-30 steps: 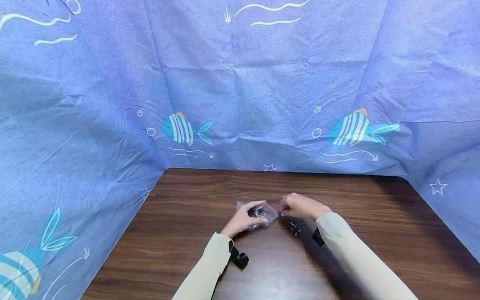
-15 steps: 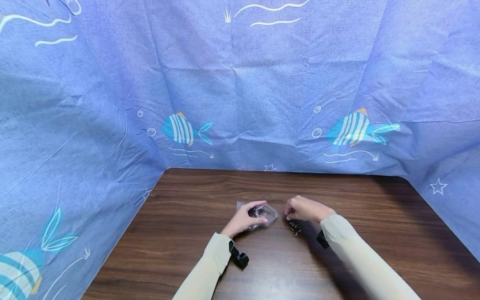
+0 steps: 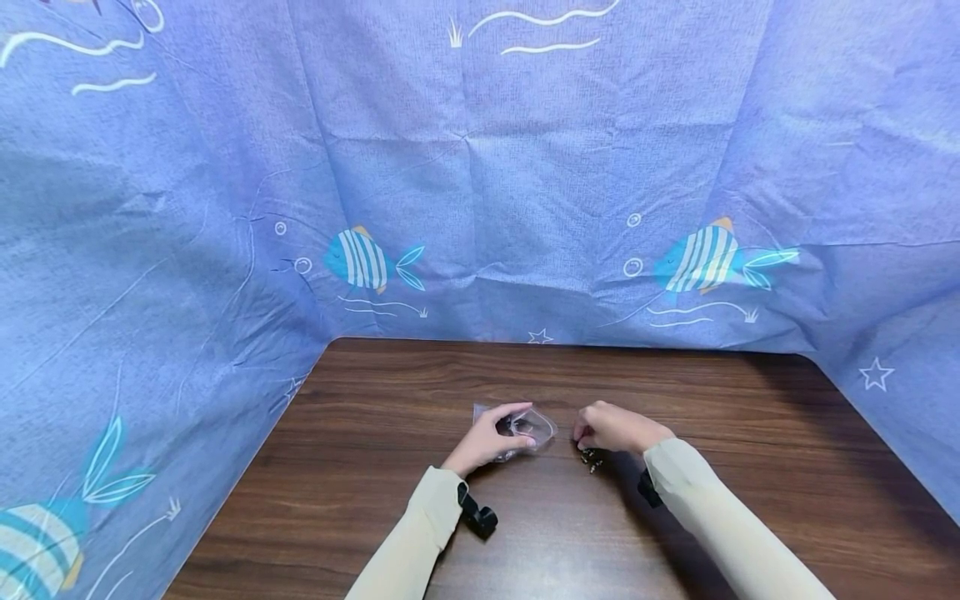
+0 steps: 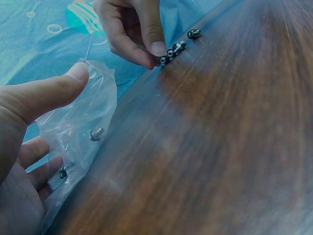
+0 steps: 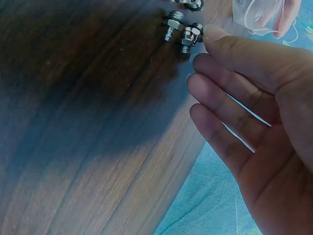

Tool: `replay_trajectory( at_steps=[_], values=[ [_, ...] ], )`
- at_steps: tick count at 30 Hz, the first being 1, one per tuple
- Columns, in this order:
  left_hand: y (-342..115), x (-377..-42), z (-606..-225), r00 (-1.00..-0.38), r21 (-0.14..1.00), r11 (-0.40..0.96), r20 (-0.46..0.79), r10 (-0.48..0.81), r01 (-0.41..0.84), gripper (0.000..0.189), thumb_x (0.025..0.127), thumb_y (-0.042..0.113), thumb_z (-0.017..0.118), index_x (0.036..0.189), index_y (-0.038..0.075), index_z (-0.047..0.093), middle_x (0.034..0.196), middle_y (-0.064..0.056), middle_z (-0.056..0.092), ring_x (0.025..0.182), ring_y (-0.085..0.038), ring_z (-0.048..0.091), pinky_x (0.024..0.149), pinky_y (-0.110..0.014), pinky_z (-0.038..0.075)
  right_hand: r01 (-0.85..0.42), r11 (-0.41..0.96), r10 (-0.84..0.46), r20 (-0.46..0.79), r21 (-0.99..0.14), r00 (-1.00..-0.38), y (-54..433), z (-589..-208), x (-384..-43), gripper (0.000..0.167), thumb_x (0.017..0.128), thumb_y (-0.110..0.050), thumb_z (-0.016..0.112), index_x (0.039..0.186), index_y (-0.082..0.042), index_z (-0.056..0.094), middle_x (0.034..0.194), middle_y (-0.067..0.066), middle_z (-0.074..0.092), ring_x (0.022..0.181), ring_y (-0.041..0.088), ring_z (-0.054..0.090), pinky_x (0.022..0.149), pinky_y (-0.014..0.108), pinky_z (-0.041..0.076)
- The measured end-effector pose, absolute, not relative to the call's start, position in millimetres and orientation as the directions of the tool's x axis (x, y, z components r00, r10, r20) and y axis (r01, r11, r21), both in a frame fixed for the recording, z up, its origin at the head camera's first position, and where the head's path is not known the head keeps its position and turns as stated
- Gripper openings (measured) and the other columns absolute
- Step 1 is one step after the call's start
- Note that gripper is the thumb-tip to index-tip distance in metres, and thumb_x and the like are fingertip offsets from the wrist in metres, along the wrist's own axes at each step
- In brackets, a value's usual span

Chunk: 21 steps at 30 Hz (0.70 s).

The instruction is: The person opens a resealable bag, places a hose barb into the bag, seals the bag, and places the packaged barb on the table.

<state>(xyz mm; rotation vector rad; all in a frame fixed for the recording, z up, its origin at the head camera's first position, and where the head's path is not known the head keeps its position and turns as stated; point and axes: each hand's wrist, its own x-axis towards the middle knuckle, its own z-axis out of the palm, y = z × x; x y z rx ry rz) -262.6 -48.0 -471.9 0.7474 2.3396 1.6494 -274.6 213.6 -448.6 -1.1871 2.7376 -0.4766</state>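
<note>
In the head view my left hand (image 3: 480, 440) curls round a clear plastic bag (image 4: 100, 115), thumb on one side and fingers on the other, its mouth facing right. Two small metal fittings (image 4: 96, 134) show inside the bag in the left wrist view. My right hand (image 3: 618, 428) is low over a small cluster of metal fittings (image 5: 173, 25) on the table. Its thumb tip (image 5: 215, 33) is right at one fitting with a hex nut; the index finger is hidden in the right wrist view. I cannot tell whether that fitting is pinched.
The brown wood-grain table (image 3: 375, 517) reaches back to a blue cloth (image 3: 540, 208) printed with fish, which hangs behind and at the sides. One fitting (image 4: 194, 34) lies slightly apart from the cluster. A black camera mount (image 3: 477, 512) sits on the left wrist.
My right hand has moved from the bag's mouth to the right and nearer me, down to the cluster of fittings. The left hand and the bag have stayed in place.
</note>
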Motion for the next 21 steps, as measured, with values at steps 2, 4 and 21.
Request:
replay_trajectory(
  at_steps=[2, 4, 21],
  values=[
    [-48, -262, -471, -0.856, 0.922, 0.256, 0.133, 0.499, 0.292, 0.058, 0.083, 0.013, 0.076, 0.136, 0.004, 0.054, 0.138, -0.011, 0.055, 0.129, -0.028, 0.049, 0.11, -0.046, 0.034, -0.692, 0.641, -0.729, 0.019, -0.332, -0.685, 214, -450, -275, 0.005, 0.079, -0.004, 0.074, 0.079, -0.008, 0.073, 0.078, -0.002, 0.07, 0.071, 0.005, 0.063, 0.065, 0.02, 0.052],
    [-48, -262, -471, -0.855, 0.92, 0.258, 0.134, 0.501, 0.295, 0.058, 0.083, 0.013, 0.076, 0.136, 0.004, 0.054, 0.138, -0.011, 0.055, 0.129, -0.028, 0.049, 0.11, -0.046, 0.034, -0.7, 0.636, -0.733, 0.027, -0.324, -0.679, 214, -452, -275, 0.005, 0.08, -0.004, 0.073, 0.078, -0.009, 0.073, 0.077, -0.002, 0.07, 0.071, 0.005, 0.063, 0.064, 0.019, 0.052],
    [-48, -261, -468, -0.859, 0.919, 0.266, 0.129, 0.496, 0.291, 0.057, 0.083, 0.015, 0.076, 0.135, 0.006, 0.054, 0.137, -0.01, 0.056, 0.128, -0.026, 0.049, 0.11, -0.044, 0.035, -0.633, 0.674, -0.636, 0.136, -0.38, -0.76, 220, -463, -270, 0.008, 0.078, -0.003, 0.076, 0.074, -0.007, 0.07, 0.071, -0.004, 0.067, 0.066, -0.001, 0.055, 0.061, 0.02, 0.05]
  ],
)
